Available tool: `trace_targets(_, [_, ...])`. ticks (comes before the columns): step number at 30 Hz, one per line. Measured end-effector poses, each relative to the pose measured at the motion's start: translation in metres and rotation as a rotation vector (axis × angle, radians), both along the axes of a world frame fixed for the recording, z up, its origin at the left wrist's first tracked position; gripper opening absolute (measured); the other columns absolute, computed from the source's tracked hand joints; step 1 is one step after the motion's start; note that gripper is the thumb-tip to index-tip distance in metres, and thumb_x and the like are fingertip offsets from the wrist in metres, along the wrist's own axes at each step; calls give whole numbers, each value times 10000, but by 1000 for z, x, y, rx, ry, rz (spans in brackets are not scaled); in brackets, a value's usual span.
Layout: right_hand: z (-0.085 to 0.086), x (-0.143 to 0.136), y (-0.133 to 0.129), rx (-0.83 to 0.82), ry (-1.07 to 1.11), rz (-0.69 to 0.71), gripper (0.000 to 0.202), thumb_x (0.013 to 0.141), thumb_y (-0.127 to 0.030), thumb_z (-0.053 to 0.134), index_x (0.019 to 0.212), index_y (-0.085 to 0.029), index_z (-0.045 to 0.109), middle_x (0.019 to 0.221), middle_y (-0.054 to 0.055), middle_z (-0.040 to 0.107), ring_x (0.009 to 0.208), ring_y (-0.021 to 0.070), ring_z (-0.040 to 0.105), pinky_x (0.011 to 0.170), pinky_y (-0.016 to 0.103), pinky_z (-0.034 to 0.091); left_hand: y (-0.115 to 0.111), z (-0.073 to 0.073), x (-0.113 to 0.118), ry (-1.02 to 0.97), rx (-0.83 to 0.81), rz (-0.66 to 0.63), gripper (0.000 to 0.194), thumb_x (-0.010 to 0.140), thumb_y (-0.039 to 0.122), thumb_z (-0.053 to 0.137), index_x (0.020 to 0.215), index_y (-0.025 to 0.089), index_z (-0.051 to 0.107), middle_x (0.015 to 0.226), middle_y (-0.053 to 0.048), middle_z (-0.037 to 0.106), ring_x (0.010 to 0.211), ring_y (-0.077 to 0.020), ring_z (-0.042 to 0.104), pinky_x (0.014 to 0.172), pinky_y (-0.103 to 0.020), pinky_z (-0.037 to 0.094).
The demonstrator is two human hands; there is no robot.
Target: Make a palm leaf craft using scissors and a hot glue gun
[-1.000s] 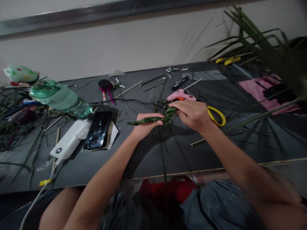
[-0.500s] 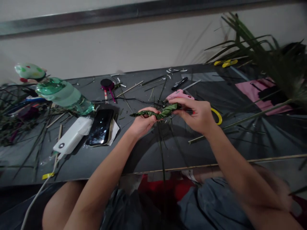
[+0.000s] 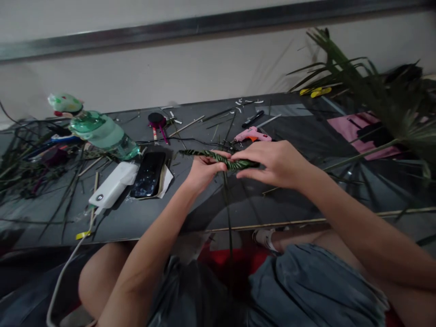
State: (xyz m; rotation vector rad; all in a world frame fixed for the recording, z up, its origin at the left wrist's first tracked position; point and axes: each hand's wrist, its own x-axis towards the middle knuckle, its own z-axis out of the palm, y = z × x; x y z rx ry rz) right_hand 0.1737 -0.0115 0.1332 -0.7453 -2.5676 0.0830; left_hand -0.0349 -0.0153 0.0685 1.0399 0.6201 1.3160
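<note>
Between my hands lies a woven palm leaf piece (image 3: 235, 164), narrow and pointed at its left end, thicker toward the right. My left hand (image 3: 205, 170) pinches it near the middle, thumb in front. My right hand (image 3: 272, 164) wraps its thicker right end between thumb and fingers, which hides part of it. A long thin leaf strip (image 3: 228, 213) hangs from the piece past the table edge. Just behind my right hand rests a pink glue gun (image 3: 252, 134).
To the left are a phone (image 3: 149, 175), a white power bank (image 3: 112, 186) with a cable, and a green bottle (image 3: 105, 131) lying tilted. A black marker (image 3: 253, 119) lies at the back. Palm fronds (image 3: 378, 91) spread over the right side; leaf scraps litter the dark table (image 3: 190, 218).
My right hand has closed further around the thick end of the woven piece, covering more of it. The piece now slopes down to the right. The view has shifted slightly.
</note>
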Motion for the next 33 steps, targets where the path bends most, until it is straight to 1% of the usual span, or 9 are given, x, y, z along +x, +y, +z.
trace_targets(4, [2,-7,5,-74,-10,-57,290,901,-425,613,1071,-212,714,1025,47,730,942,194,662,771,272,433,-6,3,5,-15,-61,53,468,464,432,944,810,181,753,689,7,721,540,-73,631,467,-131,498])
trace_targets(7, [6,-6,5,-145,0,-36,266,866,-415,656,1001,-196,723,940,42,732,908,193,651,760,268,417,-9,3,3,3,-98,25,527,464,456,938,862,180,732,772,-6,737,540,-69,628,393,-108,449])
trace_targets(11, [10,-3,4,-255,12,133,205,879,-347,641,987,-195,725,943,32,735,878,160,645,767,249,423,-14,4,0,-21,-54,-51,444,482,419,942,721,157,675,692,6,711,526,-77,631,435,-128,497])
trace_targets(13, [10,-1,4,-272,43,177,201,888,-333,627,1001,-199,724,943,29,735,872,150,645,774,244,428,-17,3,0,-19,-23,-73,461,446,396,957,737,164,687,707,3,716,556,-88,646,456,-136,508])
trace_targets(16, [8,-1,6,-242,107,150,191,886,-333,630,986,-197,719,910,27,732,838,142,640,783,247,428,-17,0,2,-28,-24,-55,523,414,377,969,836,190,724,773,-5,738,625,-106,668,520,-164,538])
trace_targets(18, [6,-1,7,-232,126,127,177,881,-326,636,969,-195,717,901,29,730,830,142,635,779,249,428,-15,-1,4,-31,-35,-20,482,477,394,950,850,188,724,775,-5,735,635,-102,666,543,-172,542])
trace_targets(21, [5,0,10,-263,116,132,174,879,-314,630,968,-192,717,917,32,729,830,139,628,766,252,428,-10,-2,6,-6,-30,-1,428,544,432,919,798,158,708,737,0,706,559,-73,621,499,-165,516])
trace_targets(28, [18,11,26,-455,-47,217,209,861,-381,640,929,-211,742,815,6,700,743,126,586,682,250,419,-5,1,7,136,34,-152,413,611,488,872,713,131,692,723,-15,671,464,-58,555,477,-201,491])
trace_targets(33, [31,10,36,-583,-236,368,186,852,-364,658,906,-221,764,734,-28,688,667,97,555,621,247,402,-6,-2,6,262,86,-283,374,652,465,856,715,123,718,764,-54,697,500,-72,571,514,-209,494])
